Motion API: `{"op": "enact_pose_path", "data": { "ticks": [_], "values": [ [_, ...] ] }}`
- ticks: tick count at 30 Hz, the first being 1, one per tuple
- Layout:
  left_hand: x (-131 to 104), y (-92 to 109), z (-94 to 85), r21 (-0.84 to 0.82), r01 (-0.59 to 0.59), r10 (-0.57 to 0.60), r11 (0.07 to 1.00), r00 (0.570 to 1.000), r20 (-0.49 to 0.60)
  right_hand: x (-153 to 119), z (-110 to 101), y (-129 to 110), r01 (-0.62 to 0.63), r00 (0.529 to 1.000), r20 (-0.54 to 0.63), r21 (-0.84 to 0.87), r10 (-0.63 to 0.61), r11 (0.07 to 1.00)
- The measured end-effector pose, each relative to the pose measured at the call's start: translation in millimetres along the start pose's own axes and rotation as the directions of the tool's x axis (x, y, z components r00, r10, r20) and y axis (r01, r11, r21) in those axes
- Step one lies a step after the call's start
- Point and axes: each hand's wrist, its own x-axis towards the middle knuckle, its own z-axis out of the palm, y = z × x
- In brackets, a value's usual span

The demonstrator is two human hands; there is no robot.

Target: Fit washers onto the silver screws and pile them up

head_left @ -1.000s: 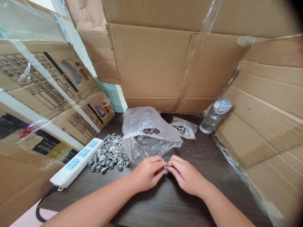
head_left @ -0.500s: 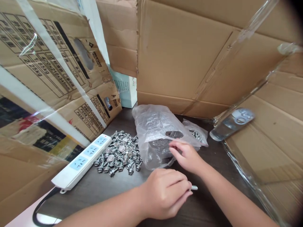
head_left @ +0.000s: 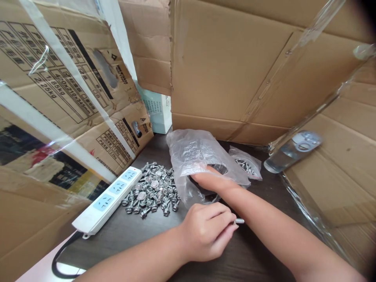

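Observation:
My left hand (head_left: 207, 232) is closed in a pinch over the near part of the table. The shank of a bolt (head_left: 239, 221) sticks out to the right from between its fingertips, the rest covered by the fingers. My right hand (head_left: 202, 177) reaches into the opening of a translucent plastic bag (head_left: 190, 147), and its fingers are hidden inside. Left of the bag lies a heap of metal flange bolts (head_left: 154, 192). Behind my right forearm, a small clear zip bag (head_left: 246, 162) holds several small screws.
A white power strip (head_left: 110, 199) with a black cable borders the heap on the left. At the right a clear water bottle (head_left: 290, 152) leans against a cardboard wall (head_left: 337, 164). More cardboard (head_left: 226, 70) stands behind the bag, and a printed carton (head_left: 73, 90) rises at the left.
My right hand has moved leftward and forward, from the bag's edge to inside it. My left hand still pinches the bolt in nearly the same place. The view has shifted slightly.

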Motion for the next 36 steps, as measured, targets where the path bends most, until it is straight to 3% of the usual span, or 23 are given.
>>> {"op": "enact_pose_path", "data": {
  "ticks": [3, 7, 11, 15, 18, 20, 23, 27, 30, 32, 34, 36],
  "values": [
    [0, 0, 0.5, -0.025, 0.052, -0.052, 0.998, 0.999, 0.004, -13, -1, 7, -0.048, 0.997, -0.056, 0.145, 0.057, 0.988],
    [3, -1, 3.6, -0.087, 0.215, -0.225, 0.973, 0.967, -0.122, -32, -1, 20, -0.159, 0.963, -0.136, 0.411, 0.233, 0.898],
    [10, -7, 5.9, -0.145, 0.467, -0.488, 0.872, 0.845, -0.217, -51, 4, 29, -0.209, 0.905, -0.123, 0.705, 0.407, 0.677],
    [14, -17, 7.6, -0.214, 0.611, -0.647, 0.762, 0.731, -0.218, -76, -1, 24, -0.094, 0.862, -0.170, 0.872, 0.478, 0.480],
    [14, -22, 9.3, -0.239, 0.677, -0.718, 0.696, 0.660, -0.221, -95, -7, 10, -0.014, 0.847, -0.202, 0.917, 0.492, 0.400],
    [13, -23, 10.3, -0.234, 0.688, -0.726, 0.687, 0.646, -0.234, -105, -9, 1, 0.016, 0.841, -0.217, 0.925, 0.495, 0.378],
    [12, -24, 10.8, -0.198, 0.664, -0.691, 0.721, 0.675, -0.258, -114, -6, -8, 0.069, 0.830, -0.287, 0.903, 0.478, 0.424],
    [13, -23, 10.4, -0.167, 0.637, -0.655, 0.753, 0.701, -0.281, -116, 0, -11, 0.113, 0.794, -0.463, 0.749, 0.394, 0.653],
    [12, -24, 9.8, -0.176, 0.642, -0.662, 0.747, 0.689, -0.295, -111, 3, -14, 0.182, 0.730, -0.646, 0.498, 0.223, 0.848],
    [11, -25, 8.7, -0.201, 0.640, -0.669, 0.742, 0.684, -0.292, -108, 4, -17, 0.231, 0.676, -0.732, 0.324, 0.089, 0.917],
    [11, -26, 6.8, -0.251, 0.654, -0.700, 0.714, 0.658, -0.278, -107, 3, -22, 0.272, 0.648, -0.760, 0.187, -0.036, 0.944],
    [12, -28, 4.1, -0.352, 0.695, -0.777, 0.627, 0.584, -0.233, -111, -4, -27, 0.347, 0.687, -0.702, 0.087, -0.190, 0.934]
  ]
}}
